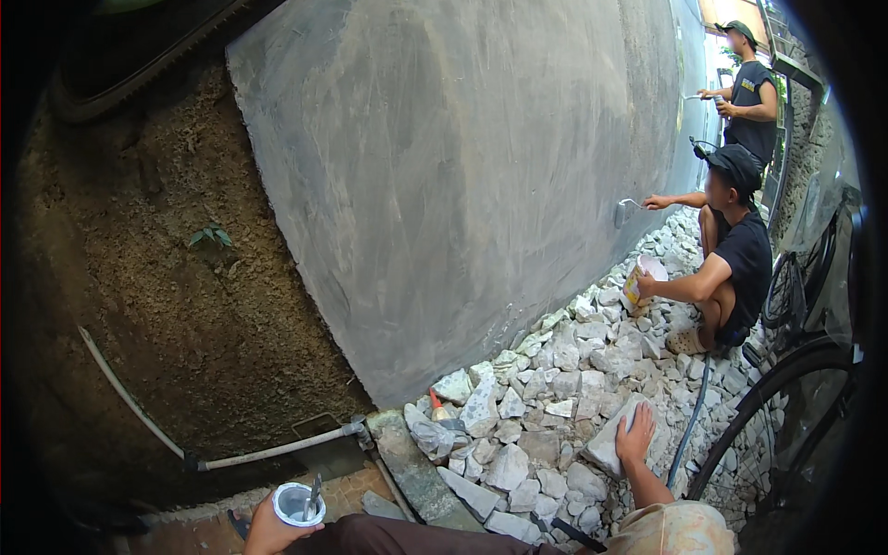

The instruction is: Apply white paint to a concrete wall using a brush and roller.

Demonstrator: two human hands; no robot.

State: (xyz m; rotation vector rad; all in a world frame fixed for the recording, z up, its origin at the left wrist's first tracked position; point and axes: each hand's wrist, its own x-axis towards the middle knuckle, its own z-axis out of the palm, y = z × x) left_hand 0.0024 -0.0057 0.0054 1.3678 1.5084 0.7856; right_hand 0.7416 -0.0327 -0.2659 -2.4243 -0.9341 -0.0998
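Note:
My left hand [265, 533] is wrapped round a small white cup [280, 499] at the lower left. Grey liquid lies inside it, and a thin metal-coloured handle [315, 490] sticks up out of it; the tool's lower end is hidden. On the right, my right hand [636, 435] lies flat with its fingers stretched on a large pale rock [606, 442]. Ahead stands a grey plastered wall [481, 176], smooth with streaky patches. A brush [440, 407] with a red handle lies among the stones at the wall's foot.
Broken rocks [555, 398] cover the ground. A crouching co-worker [740, 250] holds a bucket [642, 282] and a small roller [628, 203] at the wall; another person [754, 102] stands behind. A bicycle wheel [740, 407], hose [689, 425] and white pipe [268, 453] lie around.

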